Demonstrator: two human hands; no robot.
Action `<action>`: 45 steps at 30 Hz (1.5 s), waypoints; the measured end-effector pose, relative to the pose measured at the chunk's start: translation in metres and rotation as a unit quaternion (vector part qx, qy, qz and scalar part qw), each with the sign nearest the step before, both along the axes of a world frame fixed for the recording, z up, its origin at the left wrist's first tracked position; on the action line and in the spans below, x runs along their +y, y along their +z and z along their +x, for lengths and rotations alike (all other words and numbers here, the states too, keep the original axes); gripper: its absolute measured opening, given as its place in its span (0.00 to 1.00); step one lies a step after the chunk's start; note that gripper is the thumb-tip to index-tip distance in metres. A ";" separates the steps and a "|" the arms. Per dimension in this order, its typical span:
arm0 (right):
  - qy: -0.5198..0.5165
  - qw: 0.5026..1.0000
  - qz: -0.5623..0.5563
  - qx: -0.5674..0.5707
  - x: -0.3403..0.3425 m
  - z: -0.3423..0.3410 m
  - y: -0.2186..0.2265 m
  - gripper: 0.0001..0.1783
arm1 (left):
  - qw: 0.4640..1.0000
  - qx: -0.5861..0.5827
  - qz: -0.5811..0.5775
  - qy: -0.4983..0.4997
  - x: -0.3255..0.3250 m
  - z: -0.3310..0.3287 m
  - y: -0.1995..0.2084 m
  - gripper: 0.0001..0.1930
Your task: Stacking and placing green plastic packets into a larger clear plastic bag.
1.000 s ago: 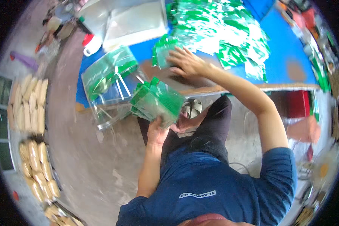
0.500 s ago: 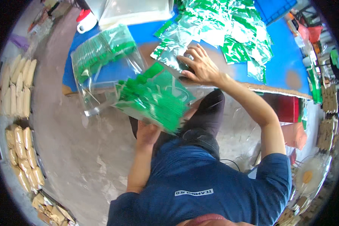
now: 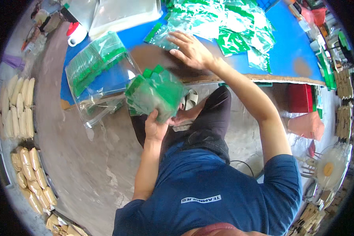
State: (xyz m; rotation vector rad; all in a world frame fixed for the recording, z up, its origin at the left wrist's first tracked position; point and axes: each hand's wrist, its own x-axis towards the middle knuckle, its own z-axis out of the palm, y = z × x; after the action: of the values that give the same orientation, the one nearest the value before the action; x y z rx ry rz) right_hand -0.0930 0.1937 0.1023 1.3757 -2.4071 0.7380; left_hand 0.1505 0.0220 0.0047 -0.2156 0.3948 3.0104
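Lifted higher than half a second ago, the stack of green-topped clear plastic packets (image 3: 155, 94) sits in the left hand (image 3: 158, 125), fingers closed around its lower edge. Further right, the right hand (image 3: 192, 51) lies open, fingers spread, on loose packets (image 3: 163, 35) on the blue table (image 3: 287, 51).

My clothes, seen from above

I wear a dark blue short-sleeved T-shirt with a small white printed mark on the chest and dark trousers; my forearms are bare, and neither my left hand (image 3: 156, 128) nor my right hand (image 3: 193, 52) carries glove, ring or watch
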 end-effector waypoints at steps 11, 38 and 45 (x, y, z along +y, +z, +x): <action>-0.004 0.999 0.025 -0.043 -0.015 0.022 0.000 0.19 | 0.999 0.021 -0.016 0.036 -0.021 0.006 -0.006 0.32; 0.022 0.950 -0.184 -0.250 0.033 0.043 0.019 0.74 | 0.705 0.268 -0.656 0.022 -0.027 -0.140 0.117 0.46; -0.013 0.921 -0.225 -0.318 0.020 0.046 -0.014 0.62 | 0.812 0.253 -0.527 -0.009 -0.012 -0.146 0.093 0.62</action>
State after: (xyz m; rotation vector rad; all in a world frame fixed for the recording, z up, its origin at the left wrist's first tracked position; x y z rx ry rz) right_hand -0.0469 0.2141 0.0881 1.0078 -2.4256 1.8261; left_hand 0.0041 0.0100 0.0977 0.5335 2.0330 2.3921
